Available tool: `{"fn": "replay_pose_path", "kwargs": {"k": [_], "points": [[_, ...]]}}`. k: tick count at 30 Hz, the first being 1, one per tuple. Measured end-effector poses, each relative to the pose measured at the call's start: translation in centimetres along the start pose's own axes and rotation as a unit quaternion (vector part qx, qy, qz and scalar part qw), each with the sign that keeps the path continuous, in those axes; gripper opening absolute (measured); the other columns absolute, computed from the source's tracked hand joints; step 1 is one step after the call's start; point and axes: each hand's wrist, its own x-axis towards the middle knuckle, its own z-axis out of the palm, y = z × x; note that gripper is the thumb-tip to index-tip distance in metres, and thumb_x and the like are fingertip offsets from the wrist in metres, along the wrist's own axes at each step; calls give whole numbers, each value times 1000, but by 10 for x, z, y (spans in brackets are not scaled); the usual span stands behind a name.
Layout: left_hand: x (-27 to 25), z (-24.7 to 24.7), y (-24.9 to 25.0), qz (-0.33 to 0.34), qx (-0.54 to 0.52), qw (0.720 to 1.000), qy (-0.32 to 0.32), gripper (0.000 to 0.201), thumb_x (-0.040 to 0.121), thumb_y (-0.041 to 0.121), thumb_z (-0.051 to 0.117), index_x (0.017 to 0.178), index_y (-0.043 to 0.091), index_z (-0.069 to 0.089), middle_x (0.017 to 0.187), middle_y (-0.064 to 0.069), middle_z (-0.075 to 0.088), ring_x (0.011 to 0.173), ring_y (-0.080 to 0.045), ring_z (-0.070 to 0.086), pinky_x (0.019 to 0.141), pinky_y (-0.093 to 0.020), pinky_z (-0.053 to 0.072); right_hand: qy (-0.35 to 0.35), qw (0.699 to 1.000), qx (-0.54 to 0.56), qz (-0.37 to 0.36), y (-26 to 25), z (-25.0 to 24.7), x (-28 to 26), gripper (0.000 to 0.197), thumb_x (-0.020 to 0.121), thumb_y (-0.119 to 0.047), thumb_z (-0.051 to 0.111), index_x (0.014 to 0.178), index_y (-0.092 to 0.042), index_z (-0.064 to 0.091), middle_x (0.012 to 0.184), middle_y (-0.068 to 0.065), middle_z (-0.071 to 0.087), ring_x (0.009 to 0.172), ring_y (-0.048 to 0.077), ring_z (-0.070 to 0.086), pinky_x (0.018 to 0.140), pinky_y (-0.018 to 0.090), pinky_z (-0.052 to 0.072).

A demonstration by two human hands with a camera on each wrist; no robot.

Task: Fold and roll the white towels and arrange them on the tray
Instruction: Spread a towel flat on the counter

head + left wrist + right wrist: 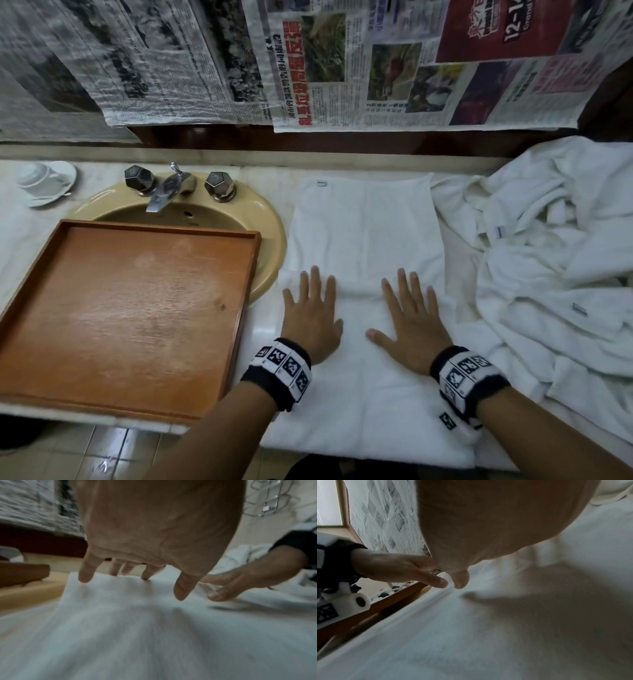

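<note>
Both hands lie flat, palms down, on a white towel (pixel 366 246) spread lengthwise on the worktop (pixel 267 171). The left hand (pixel 310 315) has its fingers (pixel 315 281) straight and a little apart, the tips resting on a fold ridge that runs across the cloth; its thumb points toward 3 o'clock. The right hand (pixel 416 323) matches it, fingers (pixel 406 287) straight and slightly spread on the same ridge, thumb toward 9 o'clock. Neither hand curls round or pinches the cloth; they press on it. In the left wrist view the left hand (pixel 161 524) shows fingertips (pixel 85 574) touching the towel (pixel 137 628), with the right hand (pixel 240 581) close beside it. In the right wrist view the right hand (pixel 488 520) covers most of the picture, only its thumb showing, above the towel (pixel 488 628); the left hand (pixel 399 569) lies at 9 o'clock of it.

The wooden tray (pixel 41 284) sits at 9 o'clock of the towel, just beside it, partly over the tan sink (pixel 274 219); nothing lies in the tray. A heap of rumpled white towels (pixel 548 257) lies at 3 o'clock, touching the flat one. A cup on a saucer (pixel 44 181) stands at 10 o'clock, beyond the faucet (pixel 164 192). Newspaper sheets (pixel 342 68) hang at 12 o'clock.
</note>
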Motion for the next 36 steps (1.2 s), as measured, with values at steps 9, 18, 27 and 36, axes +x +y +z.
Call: {"fn": "replay_pose_path", "kwargs": {"k": [9,18,27,36], "points": [[-46,33,-5,20,8,999,-37,76,98,65,17,161,23,6,167,-17,-3,154,-38,-4,117,-66,2,-46,999,-9,-25,-5,27,-50,91,88,-80,20,159,-22,20,166,9,14,151,28,10,117,54,1],[53,8,-6,40,-9,996,-80,68,100,65,18,156,44,-15,163,-4,-30,152,-31,-21,118,-67,-3,-74,993,49,78,26,-10,25,76,100,-65,13,158,-27,-16,161,3,-31,151,25,-24,123,50,-6],[76,9,-2,42,-24,998,-44,73,100,66,17,156,38,-21,160,-9,-35,151,-34,-24,120,-62,-6,-35,998,44,-5,0,-18,49,72,101,-62,11,157,-26,-16,159,9,-33,149,29,-28,123,47,-8],[113,-11,-20,-17,-20,999,-46,76,99,69,14,157,34,-19,161,-12,-33,151,-34,-25,120,-59,-10,-42,986,73,145,47,-42,100,73,103,-56,15,158,-17,-13,162,12,-27,150,32,-23,124,46,-7]]}}
